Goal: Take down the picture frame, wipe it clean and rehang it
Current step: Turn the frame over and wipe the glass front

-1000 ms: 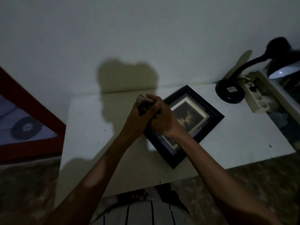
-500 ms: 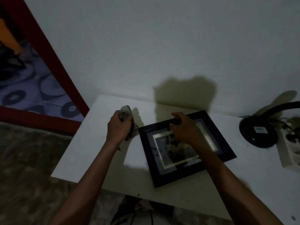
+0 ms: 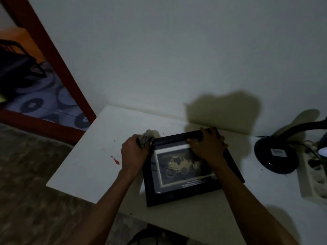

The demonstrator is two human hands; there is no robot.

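Picture frame [image 3: 187,167] lies flat, face up, on the white worktop [image 3: 92,167]. Its far rail is gripped by the right hand [image 3: 206,147]; a bunched cloth [image 3: 146,139] is clutched in the left hand [image 3: 134,152] at the near-left corner. Frame best held firmly while glass and rails are wiped edge to edge.

A single head-worn camera looks steeply down and forward from close above the desk [image 3: 92,167], the wall [image 3: 177,50] toward twelve o'clock, forearms entering from six.
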